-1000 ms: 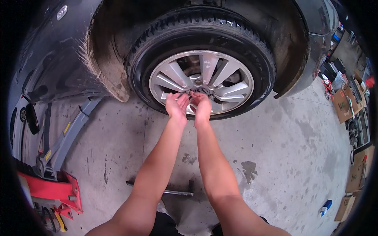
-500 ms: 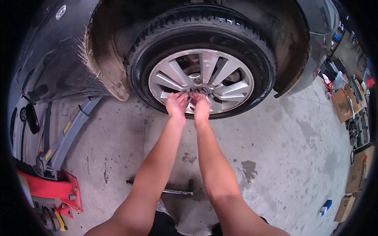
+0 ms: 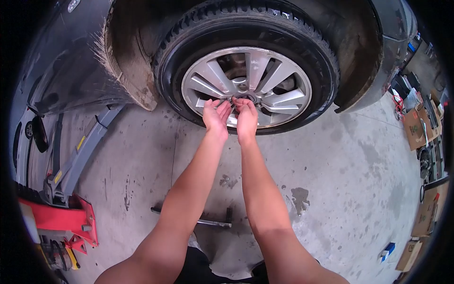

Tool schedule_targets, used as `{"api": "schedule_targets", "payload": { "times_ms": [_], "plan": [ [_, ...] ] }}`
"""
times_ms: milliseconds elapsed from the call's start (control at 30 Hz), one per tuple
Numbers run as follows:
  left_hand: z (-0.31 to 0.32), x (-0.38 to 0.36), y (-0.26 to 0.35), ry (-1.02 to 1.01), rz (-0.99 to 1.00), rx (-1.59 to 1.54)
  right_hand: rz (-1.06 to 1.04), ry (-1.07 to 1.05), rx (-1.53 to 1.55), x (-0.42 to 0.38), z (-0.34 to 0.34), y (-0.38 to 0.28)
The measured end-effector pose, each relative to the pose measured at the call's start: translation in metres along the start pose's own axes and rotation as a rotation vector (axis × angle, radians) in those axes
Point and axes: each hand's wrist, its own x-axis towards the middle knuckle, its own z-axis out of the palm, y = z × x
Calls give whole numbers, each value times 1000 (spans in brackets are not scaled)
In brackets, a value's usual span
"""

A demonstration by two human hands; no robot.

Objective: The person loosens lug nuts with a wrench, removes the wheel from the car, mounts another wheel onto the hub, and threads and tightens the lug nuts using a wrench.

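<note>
A silver alloy wheel (image 3: 255,71) with a black tire (image 3: 326,71) sits in the wheel well of a dark car. Both my hands are at the lower middle of the wheel, near its center cap (image 3: 247,97). Cupped palm-up, my left hand (image 3: 216,116) has curled fingers with something small and dark at their tips, too small to name. Right beside it, my right hand (image 3: 246,121) pinches thumb and fingers together just in front of the hub. Whatever is in that pinch is hidden, and the fingers cover part of the cap.
A grey lift arm (image 3: 90,146) reaches under the car at the left, above a red metal stand (image 3: 61,220). A dark bar-shaped tool (image 3: 213,222) lies on the concrete floor (image 3: 331,180) below my arms. Cardboard boxes (image 3: 416,128) and a small blue box (image 3: 388,252) are at the right.
The wheel sits slightly higher and further right in view. My right fingertips have come together in front of the center cap, and my left palm has turned more upward.
</note>
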Motion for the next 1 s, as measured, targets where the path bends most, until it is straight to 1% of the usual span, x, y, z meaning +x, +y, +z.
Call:
{"api": "schedule_targets", "payload": {
  "times_ms": [67, 133, 167, 200, 267, 300, 333, 367, 400, 467, 500, 533, 567, 600, 667, 700, 767, 800, 867, 900, 933, 1000],
  "plan": [
    [0, 0, -3, 15, -1, -19, 17, -1, -5, -1, 1, -5],
    [-1, 5, -6, -9, -16, -88, 66, 2, 61, 1, -3, -6],
    [-4, 6, -8, -14, -33, -130, 70, -107, 34, 17, -15, 9],
    [-7, 5, -6, -38, -32, -148, 199, -165, 54, 15, -17, -5],
    [-10, 5, 0, -99, 15, 36, 273, -150, 98, -9, -25, -37],
    [-10, 5, 5, -113, 33, 81, 271, -151, -19, -13, -35, -29],
    [-12, 4, 9, -129, 51, 128, 278, -144, -16, -14, -51, -5],
    [-16, 6, 9, -113, 107, 175, 306, -236, -184, -13, -70, 34],
    [-23, 7, 7, -114, 104, 180, 331, -329, -355, -16, -86, 70],
    [-42, 6, -4, -61, 92, 323, 196, -228, -955, -57, -97, 123],
    [-58, 6, -18, -43, 91, 339, 289, -304, -1039, -79, -99, 132],
    [-74, 1, -31, -52, 27, 373, 71, -431, -1211, -95, -113, 179],
    [-86, -3, -41, -67, -32, 406, 34, -437, -1274, -119, -110, 178],
    [-97, -5, -47, -38, -135, 447, -6, -445, -1336, -138, -106, 178],
    [-101, -15, -43, -13, -192, 512, 60, -424, -1327, -157, -109, 198],
    [-100, -13, -41, -12, -190, 515, 60, -424, -1324, -159, -109, 202],
    [-97, -11, -37, -30, -147, 578, 203, -386, -1329, -170, -112, 211],
    [-93, -13, -34, -31, -151, 583, 208, -383, -1327, -172, -115, 212],
    [-78, -12, -27, -126, -93, 674, 205, -313, -1279, -165, -118, 212],
    [-70, -12, -26, -149, -80, 735, 202, -303, -1273, -157, -115, 202],
    [-62, -14, -25, -159, -80, 743, 150, -190, -1177, -147, -106, 178],
    [-49, -20, -29, -300, 90, 807, 70, 22, -949, -125, -89, 123]
  ]
}}
